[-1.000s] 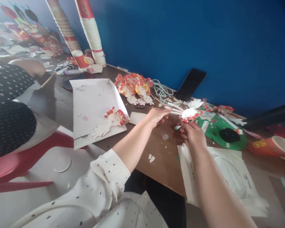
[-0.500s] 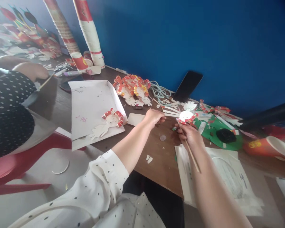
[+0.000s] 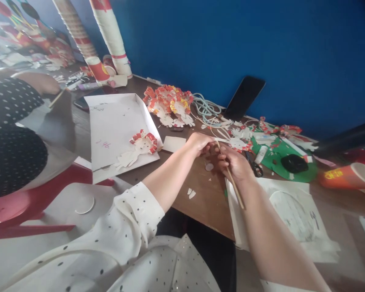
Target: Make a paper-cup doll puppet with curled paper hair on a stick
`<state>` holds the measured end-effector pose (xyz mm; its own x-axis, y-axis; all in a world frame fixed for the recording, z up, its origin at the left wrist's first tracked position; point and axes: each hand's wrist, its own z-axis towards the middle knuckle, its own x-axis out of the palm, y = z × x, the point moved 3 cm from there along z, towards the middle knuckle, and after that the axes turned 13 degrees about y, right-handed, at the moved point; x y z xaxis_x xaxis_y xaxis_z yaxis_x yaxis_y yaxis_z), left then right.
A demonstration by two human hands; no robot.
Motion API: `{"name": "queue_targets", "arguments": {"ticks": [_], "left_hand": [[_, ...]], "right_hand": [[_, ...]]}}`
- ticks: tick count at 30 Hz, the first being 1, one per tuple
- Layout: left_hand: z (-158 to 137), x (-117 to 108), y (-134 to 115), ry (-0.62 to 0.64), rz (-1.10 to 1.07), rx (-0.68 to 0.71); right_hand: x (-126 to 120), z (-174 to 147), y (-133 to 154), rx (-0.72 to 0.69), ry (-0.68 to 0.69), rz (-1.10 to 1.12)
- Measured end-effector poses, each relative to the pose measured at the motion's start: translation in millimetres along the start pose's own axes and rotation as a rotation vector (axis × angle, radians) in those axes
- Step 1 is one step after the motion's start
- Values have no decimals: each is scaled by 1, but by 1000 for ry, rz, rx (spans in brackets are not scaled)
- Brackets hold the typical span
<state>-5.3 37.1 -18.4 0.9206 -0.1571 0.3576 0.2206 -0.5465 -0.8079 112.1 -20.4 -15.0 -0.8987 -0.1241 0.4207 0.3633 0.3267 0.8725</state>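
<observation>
My left hand (image 3: 200, 144) is closed, its fingers pinching the end of a white paper strip (image 3: 222, 140). My right hand (image 3: 235, 162) is closed round a thin wooden stick (image 3: 235, 187), whose upper tip meets the strip by my left fingertips. Just beyond my hands is a paper doll (image 3: 239, 144) with a white face and a red-and-white fringe; whether the strip is joined to it I cannot tell. Black scissors (image 3: 256, 167) lie right of my right hand. A similar finished-looking doll (image 3: 142, 144) lies on the white box lid (image 3: 112, 121) to the left.
A pile of paper dolls (image 3: 170, 105), a coiled pale cable (image 3: 205, 105) and a leaning phone (image 3: 245, 96) line the blue wall. Green paper (image 3: 301, 172) and an orange paper cup (image 3: 346, 177) stand right. A co-worker's dotted sleeve (image 3: 12, 101) is at left.
My right hand has moved left with the stick, up to my left hand. The doll's bright face no longer sits above my right fingers, and the scissors have come into view.
</observation>
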Motion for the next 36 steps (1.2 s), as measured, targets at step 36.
{"name": "queue_targets", "arguments": {"ticks": [36], "left_hand": [[-2, 1, 2, 158, -153, 40]], "right_hand": [[-12, 8, 2, -51, -161, -121]]}}
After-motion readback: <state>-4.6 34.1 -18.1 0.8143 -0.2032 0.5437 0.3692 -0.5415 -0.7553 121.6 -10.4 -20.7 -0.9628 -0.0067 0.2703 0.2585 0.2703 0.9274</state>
